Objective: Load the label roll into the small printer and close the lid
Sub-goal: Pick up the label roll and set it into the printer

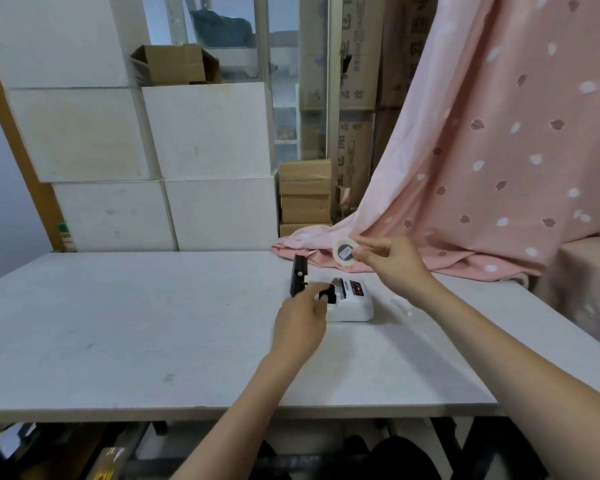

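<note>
A small white printer sits on the white table, right of centre. Its black lid stands open, hinged up on the printer's left side. My left hand rests at the printer's left end, fingers pinching a small black part inside the open bay. My right hand hovers above and behind the printer, holding a white label roll with a dark core by its edge, its flat face turned toward me.
A small white stick-shaped object lies on the table right of the printer. A pink patterned curtain drapes onto the table's far right corner. White boxes and cardboard cartons are stacked behind the table.
</note>
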